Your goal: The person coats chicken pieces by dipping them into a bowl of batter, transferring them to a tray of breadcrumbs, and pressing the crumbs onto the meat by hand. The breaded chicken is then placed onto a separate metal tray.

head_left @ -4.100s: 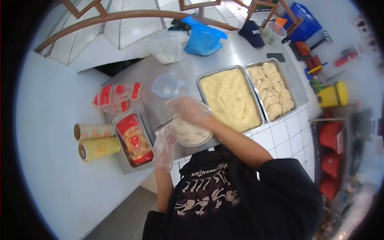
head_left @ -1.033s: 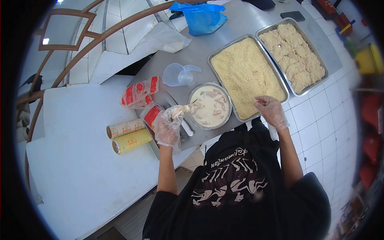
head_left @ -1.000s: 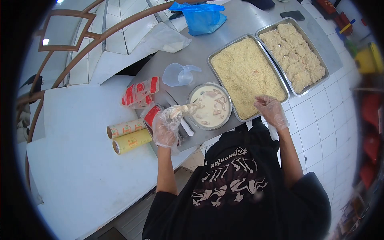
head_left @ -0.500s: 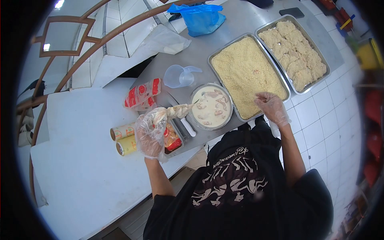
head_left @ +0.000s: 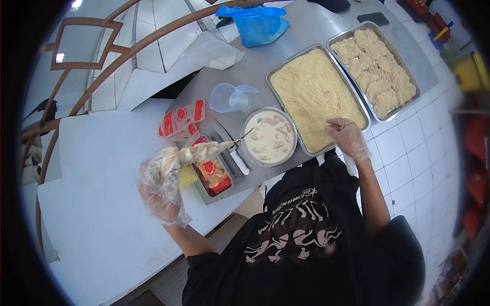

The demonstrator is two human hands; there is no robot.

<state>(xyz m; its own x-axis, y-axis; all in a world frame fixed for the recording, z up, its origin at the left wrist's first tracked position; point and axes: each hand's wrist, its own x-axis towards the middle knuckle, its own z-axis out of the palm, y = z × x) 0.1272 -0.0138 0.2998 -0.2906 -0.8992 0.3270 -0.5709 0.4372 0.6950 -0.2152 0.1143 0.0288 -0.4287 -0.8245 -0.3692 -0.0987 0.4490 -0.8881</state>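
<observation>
My left hand (head_left: 161,186), in a loose clear plastic glove smeared with white batter, is closed round a long utensil (head_left: 204,152). Its shaft looks thick, lumpy and cream-coloured, and its thin metal tip overlaps the rim of a round bowl (head_left: 251,115). White batter fills this bowl, with pale pinkish meat pieces (head_left: 271,121) in it. On the other side, my right hand (head_left: 348,136), gloved too, hangs with curled fingers over the near corner of a metal tray (head_left: 315,152) of yellowish breadcrumbs (head_left: 311,92). Nothing shows in those fingers.
Breaded pieces (head_left: 380,71) lie in a second metal tray (head_left: 421,94). A knife (head_left: 240,162) lies between the bowl and a container of red-printed packets (head_left: 217,178). Behind are a plastic measuring jug (head_left: 227,97), a red-and-white bag (head_left: 181,120) and a blue bag (head_left: 258,25).
My left hand has moved left and slightly back with the utensil, uncovering the packet container and now covering most of the cylindrical cans. My right hand has stayed nearly still.
</observation>
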